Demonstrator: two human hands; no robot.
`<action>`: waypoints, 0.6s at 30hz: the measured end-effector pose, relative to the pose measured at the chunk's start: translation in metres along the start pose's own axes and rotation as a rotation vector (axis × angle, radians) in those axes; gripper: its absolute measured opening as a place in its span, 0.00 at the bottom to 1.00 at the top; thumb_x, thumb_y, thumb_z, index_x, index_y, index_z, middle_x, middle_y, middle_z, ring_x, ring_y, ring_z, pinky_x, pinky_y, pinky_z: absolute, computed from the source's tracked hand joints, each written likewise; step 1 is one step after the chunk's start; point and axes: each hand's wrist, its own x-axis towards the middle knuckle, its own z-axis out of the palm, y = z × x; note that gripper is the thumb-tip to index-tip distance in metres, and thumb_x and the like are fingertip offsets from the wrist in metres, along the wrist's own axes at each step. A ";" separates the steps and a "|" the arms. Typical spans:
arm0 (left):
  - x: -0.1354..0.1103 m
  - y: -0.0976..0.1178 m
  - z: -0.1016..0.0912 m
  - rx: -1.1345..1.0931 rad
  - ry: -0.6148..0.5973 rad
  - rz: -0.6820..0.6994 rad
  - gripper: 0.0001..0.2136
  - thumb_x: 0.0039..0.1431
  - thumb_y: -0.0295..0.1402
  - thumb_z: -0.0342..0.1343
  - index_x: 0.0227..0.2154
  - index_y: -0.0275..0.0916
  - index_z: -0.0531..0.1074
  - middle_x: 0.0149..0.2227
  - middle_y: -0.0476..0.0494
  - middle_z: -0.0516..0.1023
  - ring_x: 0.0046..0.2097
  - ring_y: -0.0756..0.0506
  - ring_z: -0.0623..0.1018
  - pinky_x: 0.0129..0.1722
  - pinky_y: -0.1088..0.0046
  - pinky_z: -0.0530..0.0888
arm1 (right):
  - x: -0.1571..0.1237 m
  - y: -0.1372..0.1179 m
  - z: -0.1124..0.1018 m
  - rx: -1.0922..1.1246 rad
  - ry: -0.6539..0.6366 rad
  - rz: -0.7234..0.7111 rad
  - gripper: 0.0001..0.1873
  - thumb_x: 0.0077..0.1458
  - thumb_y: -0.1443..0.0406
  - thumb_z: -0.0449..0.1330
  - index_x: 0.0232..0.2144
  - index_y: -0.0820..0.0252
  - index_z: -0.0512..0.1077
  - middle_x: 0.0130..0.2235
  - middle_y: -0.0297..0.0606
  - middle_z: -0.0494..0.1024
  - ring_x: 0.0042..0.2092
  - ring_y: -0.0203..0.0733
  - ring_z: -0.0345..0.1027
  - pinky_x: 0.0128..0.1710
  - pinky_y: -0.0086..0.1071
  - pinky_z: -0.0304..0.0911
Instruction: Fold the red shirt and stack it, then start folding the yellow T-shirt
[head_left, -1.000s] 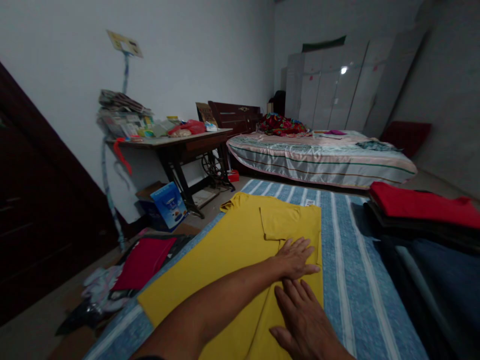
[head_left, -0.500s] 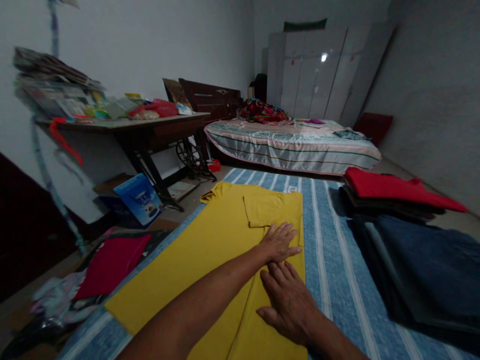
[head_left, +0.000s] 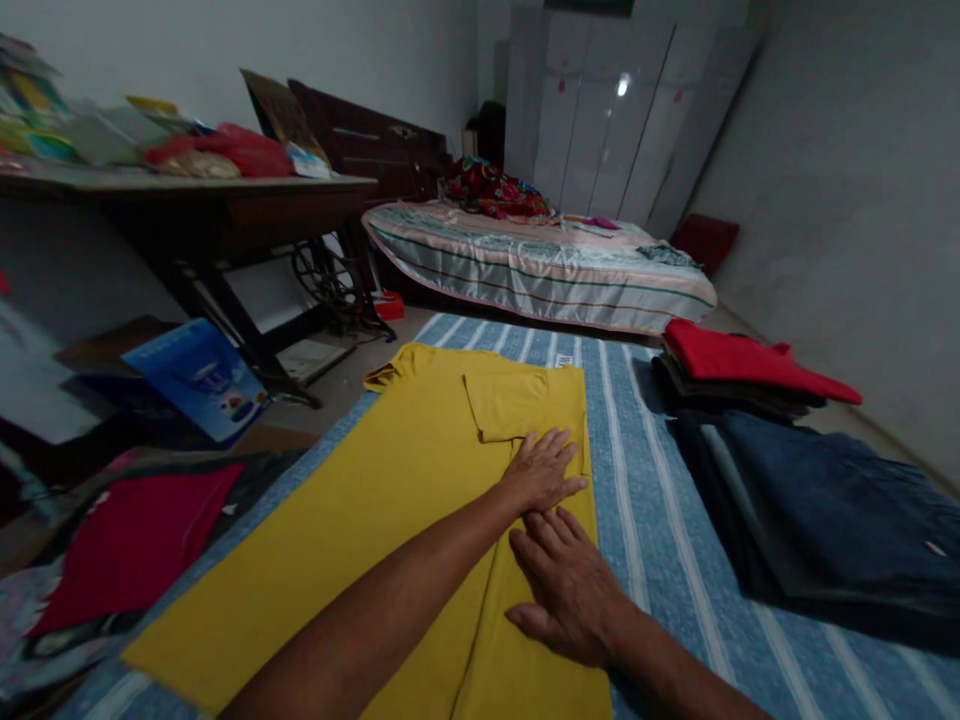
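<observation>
A yellow T-shirt (head_left: pixel 360 530) lies spread on a blue and white striped bedsheet (head_left: pixel 637 480). Its right side is folded inward, and the sleeve (head_left: pixel 510 400) rests flat on top near the far end. My left hand (head_left: pixel 541 470) presses palm down on the folded strip just below that sleeve, fingers stretched out. Right behind it, my right hand (head_left: pixel 566 585) lies flat on the same strip with thumb apart, its fingertips touching or almost touching the left hand. Neither hand grips the cloth.
On the right sit folded jeans (head_left: pixel 840 500) and a pile topped by a red garment (head_left: pixel 750 365). Dark red cloth (head_left: pixel 142 545) lies at the left edge. Beyond are a sewing-machine table (head_left: pixel 247 195), a blue box (head_left: pixel 199 380), another bed (head_left: pixel 540 265) and a wardrobe (head_left: pixel 585 130).
The camera view has turned slightly right and down, so the room shifts left and up in the picture. Both hands stay at nearly the same place on the T-shirt.
</observation>
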 end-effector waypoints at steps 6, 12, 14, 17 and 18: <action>-0.003 -0.001 -0.002 -0.005 0.083 0.016 0.27 0.64 0.46 0.43 0.62 0.37 0.55 0.66 0.36 0.52 0.67 0.41 0.51 0.64 0.54 0.48 | 0.000 0.001 0.006 -0.060 0.048 -0.037 0.35 0.57 0.44 0.50 0.57 0.62 0.61 0.60 0.53 0.60 0.61 0.57 0.49 0.59 0.53 0.44; -0.039 -0.001 -0.009 0.009 0.234 0.036 0.23 0.63 0.40 0.46 0.58 0.36 0.60 0.63 0.37 0.60 0.65 0.42 0.56 0.63 0.60 0.51 | 0.002 -0.006 -0.001 -0.110 0.029 -0.062 0.37 0.57 0.47 0.51 0.62 0.61 0.54 0.61 0.50 0.59 0.61 0.56 0.50 0.60 0.52 0.45; -0.057 0.001 -0.011 -0.003 0.218 -0.002 0.23 0.63 0.41 0.46 0.58 0.36 0.60 0.63 0.36 0.61 0.65 0.42 0.57 0.63 0.60 0.53 | 0.001 -0.008 -0.004 -0.140 0.035 -0.086 0.37 0.58 0.49 0.51 0.63 0.60 0.53 0.62 0.50 0.59 0.62 0.55 0.50 0.60 0.52 0.45; -0.082 0.002 -0.014 -0.037 0.158 -0.065 0.23 0.64 0.43 0.43 0.57 0.35 0.61 0.63 0.35 0.61 0.65 0.41 0.57 0.62 0.59 0.54 | -0.005 -0.012 0.001 -0.211 0.092 -0.098 0.35 0.58 0.52 0.53 0.63 0.59 0.53 0.62 0.48 0.60 0.63 0.55 0.50 0.61 0.53 0.45; -0.089 0.002 -0.014 -0.051 0.132 -0.078 0.23 0.65 0.43 0.41 0.57 0.35 0.61 0.63 0.35 0.60 0.65 0.41 0.56 0.62 0.59 0.53 | -0.008 -0.014 0.007 -0.238 0.124 -0.096 0.35 0.57 0.54 0.54 0.63 0.58 0.52 0.62 0.47 0.60 0.63 0.55 0.51 0.61 0.53 0.47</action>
